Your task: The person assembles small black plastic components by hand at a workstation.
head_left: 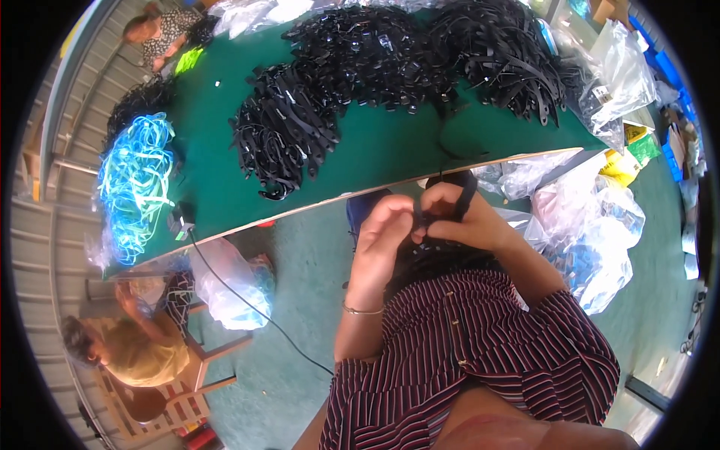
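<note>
Just off the near edge of the green table (390, 142), a black strap (466, 192) is gripped by both hands: pinched, it seems, by the left hand (386, 229), and looped across the fingers of the right hand (469, 221). Some fine handling at its end is apparently being done, exact detail hidden; next, a steady two-handed pinch would be called for
</note>
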### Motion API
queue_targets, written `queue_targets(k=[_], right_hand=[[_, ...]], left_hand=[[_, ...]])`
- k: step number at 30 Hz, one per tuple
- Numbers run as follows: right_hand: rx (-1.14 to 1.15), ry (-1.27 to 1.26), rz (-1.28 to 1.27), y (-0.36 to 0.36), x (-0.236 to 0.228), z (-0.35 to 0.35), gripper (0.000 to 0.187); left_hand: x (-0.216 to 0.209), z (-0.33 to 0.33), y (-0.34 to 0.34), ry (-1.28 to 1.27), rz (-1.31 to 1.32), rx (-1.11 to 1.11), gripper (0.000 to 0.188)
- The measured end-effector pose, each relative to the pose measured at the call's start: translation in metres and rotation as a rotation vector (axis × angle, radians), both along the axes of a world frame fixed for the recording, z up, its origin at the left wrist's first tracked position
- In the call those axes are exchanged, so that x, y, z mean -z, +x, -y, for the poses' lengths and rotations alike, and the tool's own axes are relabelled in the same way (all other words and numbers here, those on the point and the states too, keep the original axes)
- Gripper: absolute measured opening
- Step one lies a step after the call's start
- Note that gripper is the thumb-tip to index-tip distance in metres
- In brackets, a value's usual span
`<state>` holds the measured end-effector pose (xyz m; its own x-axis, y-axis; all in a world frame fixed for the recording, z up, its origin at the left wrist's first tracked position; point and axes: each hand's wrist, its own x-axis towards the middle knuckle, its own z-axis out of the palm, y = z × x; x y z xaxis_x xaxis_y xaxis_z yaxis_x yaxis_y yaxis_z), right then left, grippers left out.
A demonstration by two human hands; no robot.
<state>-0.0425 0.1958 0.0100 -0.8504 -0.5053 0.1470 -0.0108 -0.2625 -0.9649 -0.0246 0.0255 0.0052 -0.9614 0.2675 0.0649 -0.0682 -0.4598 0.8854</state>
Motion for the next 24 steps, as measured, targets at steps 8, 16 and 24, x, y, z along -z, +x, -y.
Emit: queue_targets(k=[8,16,24], right_hand=[[0.017,-0.073,0.03,0.001,0.004,0.001,0.017],[0.035,0.03,-0.114,0.0,0.003,0.005,0.019],[0.067,0.005,-0.216,-0.003,0.002,0.006,0.014]], left_hand=[[0.005,-0.001,-0.002,0.312,0.068,0.142,0.02],[0.01,-0.001,-0.003,0.347,0.062,0.106,0.014],[0.013,0.001,-0.006,0.424,0.077,0.185,0.01]])
